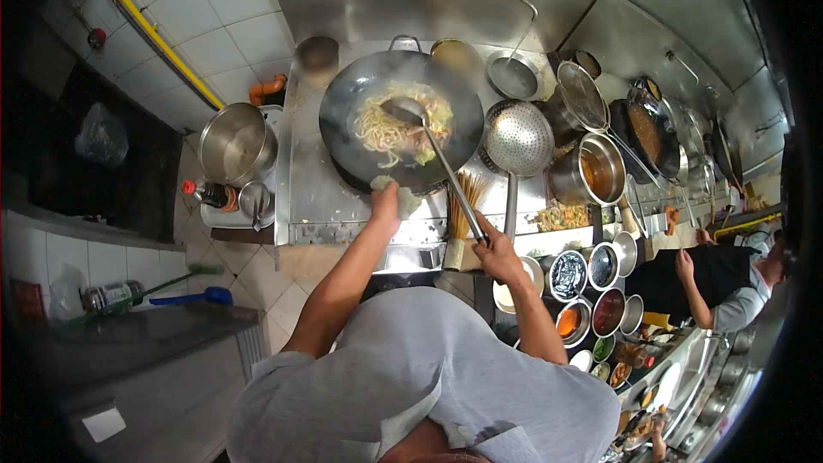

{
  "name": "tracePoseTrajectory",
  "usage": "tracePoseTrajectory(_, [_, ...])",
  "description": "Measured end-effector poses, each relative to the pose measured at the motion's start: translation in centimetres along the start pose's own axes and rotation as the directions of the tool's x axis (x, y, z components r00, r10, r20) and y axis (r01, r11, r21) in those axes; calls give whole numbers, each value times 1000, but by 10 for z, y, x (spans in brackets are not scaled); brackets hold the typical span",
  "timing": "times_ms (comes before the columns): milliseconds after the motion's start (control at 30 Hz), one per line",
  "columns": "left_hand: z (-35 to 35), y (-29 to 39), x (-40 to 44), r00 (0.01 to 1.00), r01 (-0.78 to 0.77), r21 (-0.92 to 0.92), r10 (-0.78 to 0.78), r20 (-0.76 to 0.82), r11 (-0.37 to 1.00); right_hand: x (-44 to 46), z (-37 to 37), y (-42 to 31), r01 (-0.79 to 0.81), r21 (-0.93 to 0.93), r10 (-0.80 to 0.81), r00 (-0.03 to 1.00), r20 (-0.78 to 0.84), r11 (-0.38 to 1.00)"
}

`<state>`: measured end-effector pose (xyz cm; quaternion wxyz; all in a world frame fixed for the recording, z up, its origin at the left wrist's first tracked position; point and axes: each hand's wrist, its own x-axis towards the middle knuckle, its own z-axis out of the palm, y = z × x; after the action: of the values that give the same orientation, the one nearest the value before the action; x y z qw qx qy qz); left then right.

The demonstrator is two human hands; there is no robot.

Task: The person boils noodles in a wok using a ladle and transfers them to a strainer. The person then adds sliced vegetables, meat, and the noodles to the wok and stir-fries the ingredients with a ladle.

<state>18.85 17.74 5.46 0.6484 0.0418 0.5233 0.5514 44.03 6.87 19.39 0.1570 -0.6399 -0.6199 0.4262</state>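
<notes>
A large dark wok point(343, 94) sits on the steel stove, with noodles and pale green leaves point(377, 133) in it and steam rising. My left hand point(387, 204) is closed on a greyish cloth point(406, 201) at the wok's near rim. My right hand point(497, 253) grips the end of a long-handled ladle point(443, 160), whose bowl rests among the noodles. A bamboo brush point(464, 219) stands just left of my right hand. To the right of the wok lies a perforated strainer point(519, 137).
A steel pot point(237, 144) and a red-capped bottle point(212, 195) stand on a left-hand tray. At the right are a pot of brown liquid point(588, 170), several seasoning containers point(567, 276) and a person in a black apron point(677, 283). A steel ladle point(514, 75) sits behind the strainer.
</notes>
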Motion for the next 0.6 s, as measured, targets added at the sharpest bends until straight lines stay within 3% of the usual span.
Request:
tracePoseTrajectory(100, [-6, -5, -9, 997, -19, -22, 21, 71, 1000, 25, 36, 19, 60, -13, -61, 986, -158, 998])
tracePoseTrajectory(167, [-3, -10, 17, 995, 38, 57, -33, -94, 998, 37, 48, 9, 14, -43, -25, 967, -252, 999])
tracePoseTrajectory(200, [1, -6, 12, 996, 29, 53, -24, -86, 998, 40, 42, 7, 24, -46, -35, 965, -259, 999])
tracePoseTrajectory(267, [6, 0, -9, 1000, 12, 47, -13, 11, 999, 43, 23, 8, 21, 212, -9, 998, -58, 977])
tracePoseTrajectory(300, [3, 1, -7, 998, 58, 44, -59, 26, 997, 39, 15, 8, -45, 217, 53, 998, -35, 975])
tracePoseTrajectory(400, [7, 2, -4, 997, 81, 31, -81, -3, 996, 43, 12, 17, 195, 115, -162, 954, -252, 974])
tracePoseTrajectory(467, [10, 2, -12, 998, 65, 36, -66, 11, 997, 54, -9, 10, 140, 175, -86, 954, -287, 975])
tracePoseTrajectory(600, [4, 3, -15, 994, 66, 45, -70, 90, 997, 111, -62, 0, 217, 358, -22, 879, -477, 908])
